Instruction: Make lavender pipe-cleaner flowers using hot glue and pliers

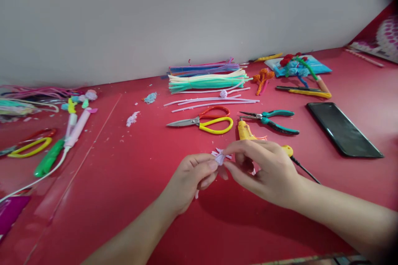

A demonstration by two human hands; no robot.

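Note:
My left hand (192, 178) pinches a small lilac pipe-cleaner piece (219, 158) with fringed ends between thumb and fingertips. From the other side, the thumb and forefinger of my right hand (267, 169) close on the same piece; its lower part is hidden by fingers. Beyond the hands lie scissors (199, 121) with one red and one yellow handle. A yellow glue gun (245, 131) is partly covered by my right hand. Teal-handled pliers (269, 118) rest beside it. Several lilac pipe cleaners (214, 101) lie behind the scissors, with a small lilac ball (223, 94) among them.
Bundled pipe cleaners (208, 80) lie near the wall. A black phone (343, 129) is at right, orange (263, 78) and red-blue pipe-cleaner flowers (294, 64) farther back. At left are a pink glue gun (77, 128) with a white cord, more scissors (29, 148) and fluff scraps (133, 119).

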